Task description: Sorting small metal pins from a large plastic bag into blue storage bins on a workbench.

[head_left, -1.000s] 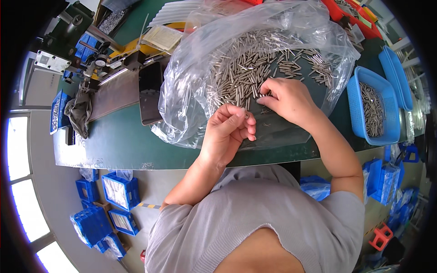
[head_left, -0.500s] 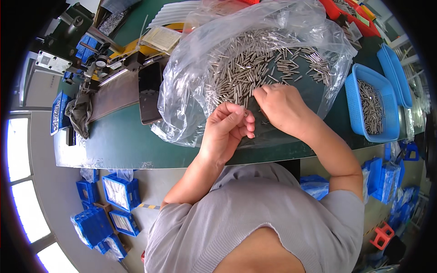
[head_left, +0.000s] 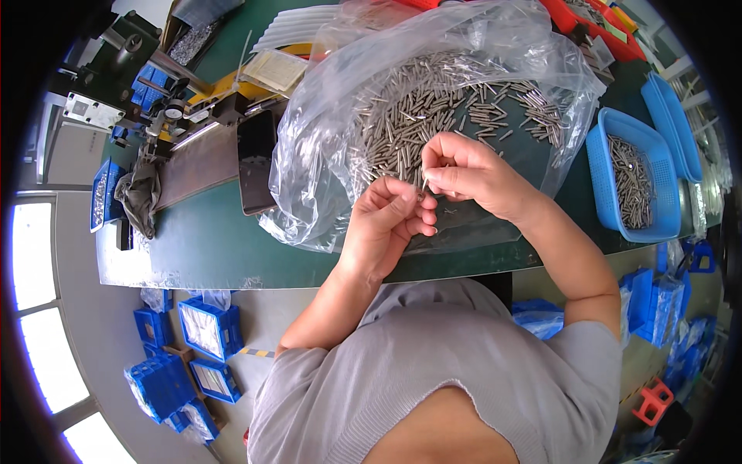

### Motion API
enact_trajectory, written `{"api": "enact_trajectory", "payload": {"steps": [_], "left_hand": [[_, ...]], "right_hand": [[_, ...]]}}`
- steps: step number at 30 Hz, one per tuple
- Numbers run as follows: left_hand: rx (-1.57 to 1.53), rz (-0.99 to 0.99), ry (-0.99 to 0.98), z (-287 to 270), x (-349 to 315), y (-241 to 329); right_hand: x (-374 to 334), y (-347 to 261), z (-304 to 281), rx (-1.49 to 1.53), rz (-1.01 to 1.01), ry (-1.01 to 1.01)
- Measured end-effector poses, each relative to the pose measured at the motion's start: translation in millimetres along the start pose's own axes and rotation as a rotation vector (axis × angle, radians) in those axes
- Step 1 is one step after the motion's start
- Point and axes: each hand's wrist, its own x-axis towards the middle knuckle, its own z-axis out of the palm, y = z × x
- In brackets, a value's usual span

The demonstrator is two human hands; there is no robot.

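A heap of small silvery metal pins lies on a clear plastic bag spread over the green table. At the near edge of the heap, my left hand is closed, thumb and forefinger pinching a tiny part too small to name. My right hand is closed too, its thumb and forefinger on a thin metal pin held roughly upright. The pin's lower end is at the left fingertips; whether it touches the tiny part I cannot tell.
At the right stand blue plastic baskets, one holding metal pins. A dark phone lies left of the bag, beside a metal bench fixture. Red trays sit at the far right. The table's near edge runs below my hands.
My right hand has come back from the heap toward my left hand, and a pin now shows in its fingers. My left hand has stayed nearly in place.
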Motion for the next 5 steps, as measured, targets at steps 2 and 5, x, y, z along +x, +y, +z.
{"api": "enact_trajectory", "payload": {"steps": [2, 5], "left_hand": [[0.000, 0.000, 0.005, 0.7, 0.1, -0.3], [-0.007, -0.002, 0.005, 0.0, 0.4, -0.1]], "right_hand": [[0.4, 3.4, -0.6, -0.019, -0.002, -0.006], [0.1, 2.1, -0.1, -0.021, -0.011, -0.026]]}}
